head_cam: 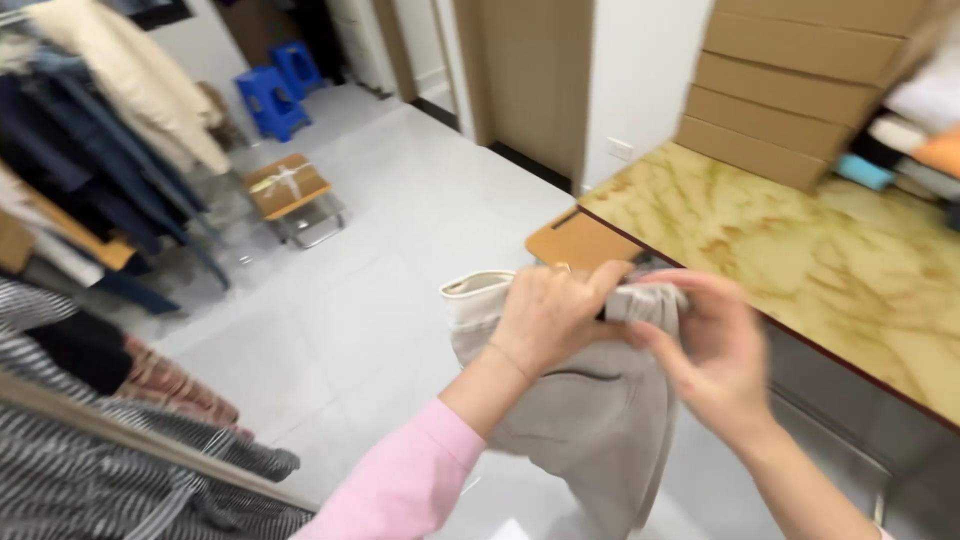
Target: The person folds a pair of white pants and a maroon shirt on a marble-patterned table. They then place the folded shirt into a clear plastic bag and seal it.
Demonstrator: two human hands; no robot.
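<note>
A beige pair of trousers (590, 420) hangs down in front of me, held up by its elastic waistband. My left hand (550, 315), in a pink sleeve, is closed on the waistband's left part. My right hand (715, 355) pinches the bunched waistband at its right end. The two hands are close together, almost touching. The trouser legs drop toward the floor, and their lower ends run out of view.
A yellow marbled table (800, 250) stands at the right with stacked cardboard boxes (790, 90) on it. A rack of hanging clothes (90, 150) fills the left side. A small stool bearing a parcel (290, 190) and blue stools (275, 90) sit on the white tiled floor.
</note>
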